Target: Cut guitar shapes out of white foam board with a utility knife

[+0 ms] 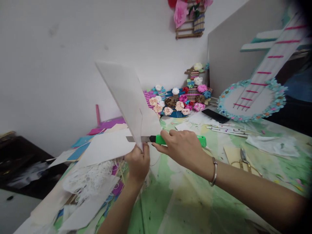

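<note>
My left hand (137,162) is closed round the lower edge of a white sheet of card (126,97), holding it upright and tilted over the table. My right hand (181,146) grips a green utility knife (165,140) held level. Its metal blade (136,139) points left and meets the card just above my left thumb. A thin cut line runs up the card from there. A metal bangle sits on my right wrist.
Scissors (245,160) lie on a tan card at right. Paper-flower guitar models (181,100) stand at the back by the wall, a round blue-rimmed model (253,100) at right. Loose white and coloured paper (97,169) piles up at left. Pens (226,128) and a phone (215,115) lie beyond.
</note>
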A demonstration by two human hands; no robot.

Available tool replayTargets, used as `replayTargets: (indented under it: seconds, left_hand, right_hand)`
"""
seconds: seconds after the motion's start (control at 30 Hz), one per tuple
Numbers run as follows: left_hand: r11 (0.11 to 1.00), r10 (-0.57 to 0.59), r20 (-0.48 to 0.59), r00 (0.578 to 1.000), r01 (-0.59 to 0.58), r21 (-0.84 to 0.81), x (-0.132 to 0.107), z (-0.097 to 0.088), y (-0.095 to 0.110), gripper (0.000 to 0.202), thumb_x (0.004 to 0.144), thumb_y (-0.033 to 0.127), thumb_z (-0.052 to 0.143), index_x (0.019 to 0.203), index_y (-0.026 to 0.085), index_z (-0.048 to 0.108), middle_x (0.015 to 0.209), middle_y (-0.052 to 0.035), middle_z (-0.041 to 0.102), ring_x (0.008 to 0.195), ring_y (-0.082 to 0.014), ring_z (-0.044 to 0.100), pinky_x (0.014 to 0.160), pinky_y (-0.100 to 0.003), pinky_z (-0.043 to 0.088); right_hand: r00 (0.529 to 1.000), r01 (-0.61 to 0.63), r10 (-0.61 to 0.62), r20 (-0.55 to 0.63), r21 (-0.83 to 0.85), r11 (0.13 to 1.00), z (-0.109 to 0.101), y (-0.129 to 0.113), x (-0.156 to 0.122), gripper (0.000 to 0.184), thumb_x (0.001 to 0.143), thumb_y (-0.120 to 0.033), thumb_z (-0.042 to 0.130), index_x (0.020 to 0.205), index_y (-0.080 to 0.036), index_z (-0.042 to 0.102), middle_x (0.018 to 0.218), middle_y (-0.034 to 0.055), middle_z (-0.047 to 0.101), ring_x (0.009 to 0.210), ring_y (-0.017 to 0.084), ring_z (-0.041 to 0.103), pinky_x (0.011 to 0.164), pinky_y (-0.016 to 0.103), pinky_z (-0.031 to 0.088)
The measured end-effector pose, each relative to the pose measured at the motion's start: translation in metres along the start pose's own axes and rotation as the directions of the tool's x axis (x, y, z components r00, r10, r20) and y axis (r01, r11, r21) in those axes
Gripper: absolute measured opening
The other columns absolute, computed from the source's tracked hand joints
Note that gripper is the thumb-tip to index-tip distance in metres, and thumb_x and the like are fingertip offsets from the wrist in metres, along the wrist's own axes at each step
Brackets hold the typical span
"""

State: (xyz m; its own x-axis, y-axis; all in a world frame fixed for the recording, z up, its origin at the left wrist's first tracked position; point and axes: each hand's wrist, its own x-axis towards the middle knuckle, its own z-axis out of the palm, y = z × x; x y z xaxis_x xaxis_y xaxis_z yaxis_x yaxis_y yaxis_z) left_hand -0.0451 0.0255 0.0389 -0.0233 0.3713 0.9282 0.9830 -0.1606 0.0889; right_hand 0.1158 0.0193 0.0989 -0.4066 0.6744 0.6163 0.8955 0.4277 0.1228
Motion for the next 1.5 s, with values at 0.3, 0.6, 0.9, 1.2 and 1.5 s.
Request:
replayTargets:
  seconds: [0.3,0.6,0.9,1.2,1.5]
  left_hand:
    - [0.996,0.082,-0.079,0.994,-0.084,-0.022,-0.004,0.0,0.002,0.036,0.08,0.022,0.053,0.046,0.019,0.04,0.033,0.0042,0.036,0.031,-0.0105,0.037,0.039,-0.024,0.024]
    - [0.988,0.148,-0.109,0.983,-0.152,-0.03,-0.003,0.0,0.006,0.039,0.08,0.022,0.054,0.046,0.02,0.036,0.035,0.0051,0.035,0.031,-0.0092,0.037,0.04,-0.025,0.023]
    - [0.989,0.144,-0.102,0.984,-0.147,-0.029,-0.007,-0.001,0.005,0.04,0.08,0.021,0.054,0.045,0.021,0.033,0.033,0.0052,0.033,0.03,-0.0088,0.035,0.04,-0.026,0.022]
    - [0.984,0.171,-0.106,0.98,-0.175,-0.035,-0.007,-0.004,0.008,0.039,0.079,0.019,0.055,0.047,0.02,0.034,0.034,0.0043,0.035,0.031,-0.009,0.038,0.04,-0.025,0.022]
    - [0.989,0.143,-0.092,0.986,-0.145,-0.02,-0.011,-0.003,0.006,0.037,0.081,0.021,0.053,0.048,0.02,0.037,0.035,0.0037,0.039,0.033,-0.0099,0.041,0.041,-0.026,0.024]
  right_hand:
    - [1.0,0.008,-0.008,0.011,-0.009,1.0,-0.002,0.0,0.001,0.046,0.087,-0.06,0.032,0.074,-0.019,0.048,0.058,0.0022,0.055,0.05,0.014,0.051,0.051,0.027,0.007]
    - [0.999,-0.002,0.001,0.046,0.023,1.0,-0.005,0.0,0.006,0.048,0.086,-0.062,0.031,0.074,-0.018,0.049,0.058,0.0028,0.055,0.049,0.015,0.052,0.05,0.026,0.008]
    - [0.996,-0.019,0.017,0.083,0.025,1.0,-0.008,-0.003,0.012,0.049,0.086,-0.062,0.031,0.075,-0.019,0.051,0.06,0.003,0.058,0.052,0.017,0.055,0.049,0.024,0.013]
    - [0.996,-0.025,0.022,0.088,0.03,0.999,-0.008,-0.004,0.02,0.047,0.084,-0.062,0.035,0.075,-0.019,0.053,0.057,0.0028,0.056,0.052,0.016,0.054,0.048,0.024,0.018]
    - [0.992,-0.015,0.011,0.126,0.032,0.999,-0.01,-0.005,0.023,0.049,0.084,-0.063,0.034,0.077,-0.019,0.056,0.059,0.0034,0.058,0.056,0.018,0.056,0.05,0.024,0.023]
